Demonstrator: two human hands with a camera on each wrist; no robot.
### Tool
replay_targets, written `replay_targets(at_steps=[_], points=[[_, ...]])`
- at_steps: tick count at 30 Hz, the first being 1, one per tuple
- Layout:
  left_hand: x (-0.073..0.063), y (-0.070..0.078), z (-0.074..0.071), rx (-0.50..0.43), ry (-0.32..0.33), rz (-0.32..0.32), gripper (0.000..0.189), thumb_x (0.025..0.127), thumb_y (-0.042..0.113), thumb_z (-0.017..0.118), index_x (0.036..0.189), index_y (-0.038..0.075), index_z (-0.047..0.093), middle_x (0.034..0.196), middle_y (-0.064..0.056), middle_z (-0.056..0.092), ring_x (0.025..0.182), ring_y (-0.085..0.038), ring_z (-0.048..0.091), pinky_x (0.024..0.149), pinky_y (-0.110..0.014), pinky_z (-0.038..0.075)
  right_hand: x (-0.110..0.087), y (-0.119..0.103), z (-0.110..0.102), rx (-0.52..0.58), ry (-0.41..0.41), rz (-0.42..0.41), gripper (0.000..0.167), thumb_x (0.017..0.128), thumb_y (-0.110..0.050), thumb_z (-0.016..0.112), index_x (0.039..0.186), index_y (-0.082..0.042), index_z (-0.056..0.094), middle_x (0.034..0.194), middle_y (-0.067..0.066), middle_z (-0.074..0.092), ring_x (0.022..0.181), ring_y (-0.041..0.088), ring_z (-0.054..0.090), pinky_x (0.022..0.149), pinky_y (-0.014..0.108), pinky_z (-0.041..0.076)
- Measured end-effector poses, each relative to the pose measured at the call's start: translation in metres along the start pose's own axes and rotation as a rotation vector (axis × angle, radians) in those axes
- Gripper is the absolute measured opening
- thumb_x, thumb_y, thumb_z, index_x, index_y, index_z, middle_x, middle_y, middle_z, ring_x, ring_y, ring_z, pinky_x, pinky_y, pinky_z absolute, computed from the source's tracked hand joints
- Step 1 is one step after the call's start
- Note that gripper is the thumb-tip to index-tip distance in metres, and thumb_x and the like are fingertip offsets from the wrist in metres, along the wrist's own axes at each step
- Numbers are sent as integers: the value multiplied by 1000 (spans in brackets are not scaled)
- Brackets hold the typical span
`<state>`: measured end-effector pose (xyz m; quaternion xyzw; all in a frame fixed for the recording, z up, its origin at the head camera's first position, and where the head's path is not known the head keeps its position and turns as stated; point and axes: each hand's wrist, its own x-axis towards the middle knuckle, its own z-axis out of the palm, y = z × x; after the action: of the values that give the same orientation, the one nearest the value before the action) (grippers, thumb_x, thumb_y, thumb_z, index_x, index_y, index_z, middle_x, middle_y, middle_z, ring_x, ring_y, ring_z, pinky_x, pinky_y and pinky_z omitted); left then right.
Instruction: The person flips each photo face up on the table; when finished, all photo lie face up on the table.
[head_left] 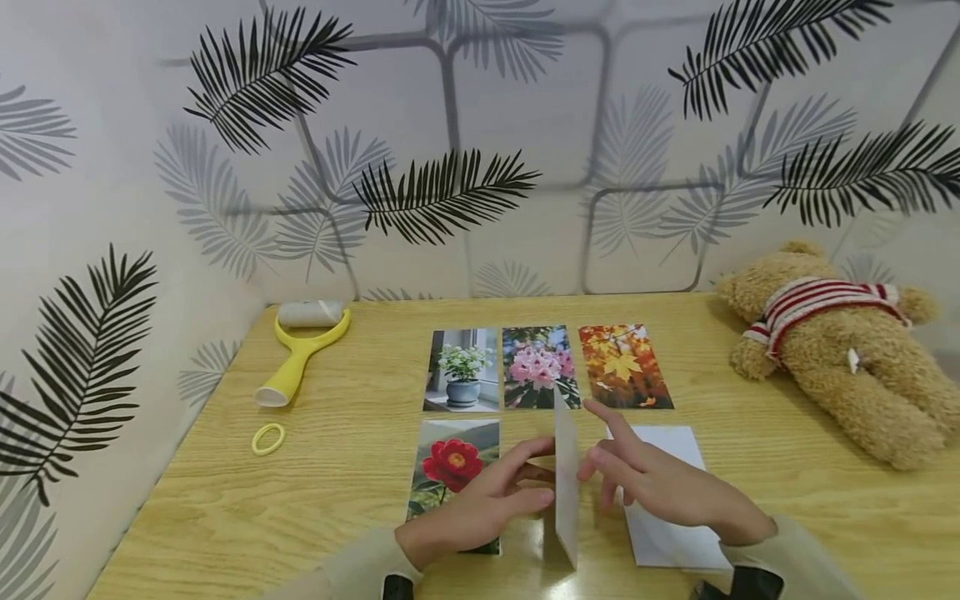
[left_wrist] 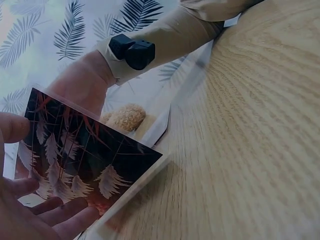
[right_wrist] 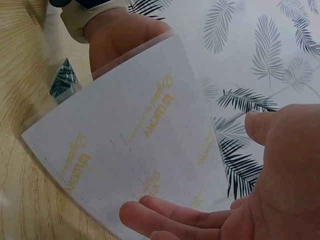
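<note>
Between my two hands a photo print (head_left: 567,492) stands upright, seen nearly edge-on in the head view. My left hand (head_left: 487,504) is on its picture side, relaxed fingers at the face; pale feathery plumes on a dark ground fill the print (left_wrist: 95,150) in the left wrist view. On the other side my right hand (head_left: 667,487) has its fingers extended by the white back, which bears yellow lettering. Partly under the right forearm lies a white stack of prints (head_left: 675,537). A red flower print (head_left: 450,458) lies flat beneath my left hand, partly covered.
Along the back lie a potted plant print (head_left: 461,371), a pink flower print (head_left: 538,367) and an autumn leaf print (head_left: 626,367). At left are a yellow-handled lint roller (head_left: 303,350) and a yellow ring (head_left: 268,439). A teddy bear (head_left: 847,358) lies at right.
</note>
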<state>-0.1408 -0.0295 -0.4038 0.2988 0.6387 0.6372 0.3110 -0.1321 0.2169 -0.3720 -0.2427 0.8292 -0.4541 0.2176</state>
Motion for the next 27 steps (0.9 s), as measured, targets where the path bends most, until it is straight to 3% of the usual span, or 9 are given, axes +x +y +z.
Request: replay_targets(at_steps=[4, 10, 15, 20, 27], points=[[4, -1, 3, 68, -1, -1, 58, 101, 10, 46, 153, 11, 21, 156, -13, 26, 134, -29, 42, 100, -23, 43, -5, -3, -1, -13, 12, -44, 60, 108, -25, 26, 153, -11, -10, 109, 17, 62, 76, 18, 65, 65, 33, 51], [11, -4, 7, 182, -17, -20, 59, 100, 14, 50, 153, 13, 23, 156, -12, 26, 134, -29, 43, 101, -22, 41, -12, -6, -4, -5, 38, -89, 65, 107, -20, 31, 153, -21, -15, 106, 17, 63, 75, 17, 65, 62, 33, 51], [12, -8, 10, 254, -37, -16, 61, 98, 15, 54, 152, 15, 27, 154, -7, 30, 133, -27, 43, 102, -25, 42, -16, -11, -6, 9, 77, -102, 67, 106, -19, 36, 154, -29, -9, 100, 16, 64, 67, 18, 66, 57, 32, 51], [13, -9, 14, 379, -60, 38, 64, 96, 20, 58, 151, 23, 26, 151, -3, 32, 132, -21, 41, 104, -27, 40, -21, -16, -6, -17, 90, -85, 63, 105, -21, 39, 155, -32, 2, 93, 11, 64, 61, 17, 66, 54, 31, 51], [14, -15, 16, 575, -110, 109, 63, 97, 27, 57, 151, 18, 27, 153, -5, 27, 137, -16, 34, 109, -31, 37, -24, -15, -6, -54, 90, -83, 56, 104, -21, 44, 153, -12, 18, 88, 5, 65, 59, 11, 64, 51, 28, 49]])
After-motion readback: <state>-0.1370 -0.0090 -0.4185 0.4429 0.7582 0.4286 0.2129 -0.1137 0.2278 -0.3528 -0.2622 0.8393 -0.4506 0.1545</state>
